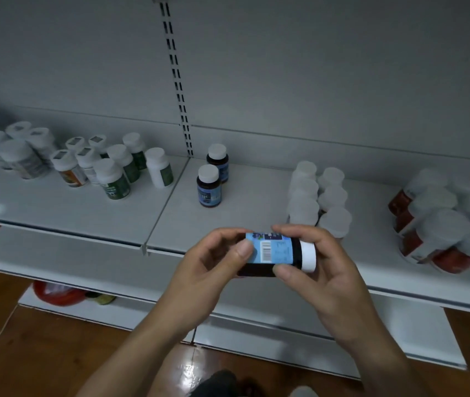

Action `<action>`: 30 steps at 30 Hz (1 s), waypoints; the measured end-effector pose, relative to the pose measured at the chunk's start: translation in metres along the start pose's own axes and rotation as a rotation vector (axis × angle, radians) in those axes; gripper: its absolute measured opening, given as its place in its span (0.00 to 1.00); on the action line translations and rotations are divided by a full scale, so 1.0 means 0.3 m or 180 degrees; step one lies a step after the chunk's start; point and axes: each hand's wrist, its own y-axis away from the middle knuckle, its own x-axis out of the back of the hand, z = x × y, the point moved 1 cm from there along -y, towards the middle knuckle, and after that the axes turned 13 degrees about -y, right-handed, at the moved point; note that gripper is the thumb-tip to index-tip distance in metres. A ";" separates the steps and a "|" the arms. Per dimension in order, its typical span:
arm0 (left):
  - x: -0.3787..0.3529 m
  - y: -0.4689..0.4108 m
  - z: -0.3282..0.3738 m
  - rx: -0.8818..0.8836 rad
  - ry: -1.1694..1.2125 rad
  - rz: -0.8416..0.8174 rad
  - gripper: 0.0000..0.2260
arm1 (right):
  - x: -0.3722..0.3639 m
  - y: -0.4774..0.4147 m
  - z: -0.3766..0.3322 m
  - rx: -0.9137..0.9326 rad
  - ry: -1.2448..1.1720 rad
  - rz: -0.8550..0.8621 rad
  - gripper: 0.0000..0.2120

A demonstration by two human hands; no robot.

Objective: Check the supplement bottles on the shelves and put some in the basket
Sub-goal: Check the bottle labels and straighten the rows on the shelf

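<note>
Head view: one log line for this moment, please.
label check | left hand, right hand grip blue-label bottle | sideways, barcode up

Bottle (268, 267) held in fingers (243, 250) looked dark glossy plastic; its cap (308, 256) white, matt; label (278, 251) smooth printed paper. Shelf (228, 219) beyond the fingers appeared matt painted metal. Floor (41, 353) below fingers showed glossy polished wood.

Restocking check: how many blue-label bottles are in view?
3. The held bottle lies sideways, gripped by the left hand and right hand; the front bottle and rear bottle stand on the shelf beyond. More may hide behind other bottles.
</note>
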 end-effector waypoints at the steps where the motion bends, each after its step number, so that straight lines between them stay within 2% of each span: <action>1: 0.011 -0.003 -0.003 -0.0013 -0.0037 -0.0093 0.16 | -0.009 -0.010 0.002 -0.0029 -0.0041 0.0121 0.15; 4: 0.047 -0.014 -0.014 -0.0300 -0.0016 -0.0459 0.26 | -0.026 -0.035 0.001 -0.0158 -0.0104 0.0313 0.13; 8: 0.081 -0.047 0.014 -0.0239 0.0193 -0.0242 0.18 | -0.052 -0.054 -0.003 -0.0006 0.0040 -0.0031 0.22; 10: 0.095 -0.061 0.008 -0.0161 0.0039 -0.0157 0.13 | -0.065 -0.058 0.005 0.0171 0.0213 -0.0018 0.22; 12: 0.107 -0.069 -0.001 -0.0179 -0.0052 -0.0225 0.17 | -0.082 -0.061 0.012 0.0120 0.0131 0.0187 0.20; 15: 0.123 -0.076 -0.041 -0.0460 0.0019 -0.0641 0.28 | -0.101 -0.055 0.027 -0.0140 -0.0113 0.0605 0.14; 18: 0.138 -0.088 -0.057 -0.0591 0.0009 -0.0732 0.23 | -0.111 -0.048 0.035 -0.0174 -0.0077 0.0751 0.15; 20: 0.140 -0.096 -0.058 -0.0426 0.0068 -0.0545 0.18 | -0.117 -0.037 0.045 -0.0136 -0.0160 0.0577 0.21; 22: 0.138 -0.098 -0.061 -0.0269 0.0084 -0.0384 0.13 | -0.126 -0.024 0.044 -0.0084 -0.0189 0.0519 0.21; 25: 0.130 -0.098 -0.058 -0.0304 0.0097 -0.0587 0.17 | -0.129 -0.026 0.019 -0.0161 -0.0153 0.0775 0.17; 27: 0.126 -0.096 -0.061 -0.0501 0.0055 -0.0819 0.26 | -0.118 -0.037 0.008 -0.0222 -0.0058 0.0914 0.15; 28: 0.124 -0.099 -0.062 -0.0578 0.0050 -0.0866 0.27 | -0.111 -0.041 0.001 -0.0213 -0.0015 0.0930 0.14; 30: 0.112 -0.106 -0.049 -0.0508 0.0208 -0.0778 0.23 | -0.099 -0.045 -0.009 -0.0180 0.0070 0.0805 0.17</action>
